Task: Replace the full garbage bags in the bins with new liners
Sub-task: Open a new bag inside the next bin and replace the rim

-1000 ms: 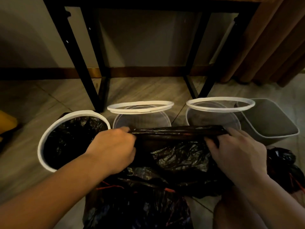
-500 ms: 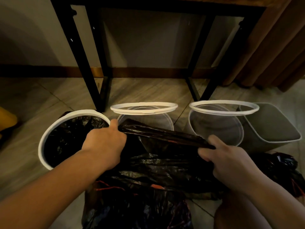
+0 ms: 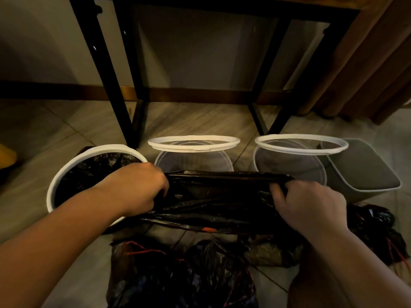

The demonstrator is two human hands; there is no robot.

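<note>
Fingers (image 3: 162, 184) of left hand (image 3: 133, 187) and right hand (image 3: 311, 203) are clenched on opposite ends of a black liner (image 3: 222, 190), held taut just before the unlined middle bin (image 3: 193, 144); opening step is judged under way, its mouth next to be spread over that rim.

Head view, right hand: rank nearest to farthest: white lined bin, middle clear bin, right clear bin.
1. right clear bin: just beyond the right hand, which grips the black liner.
2. middle clear bin: centre, behind the liner.
3. white bin: far left, by the left hand.
</note>
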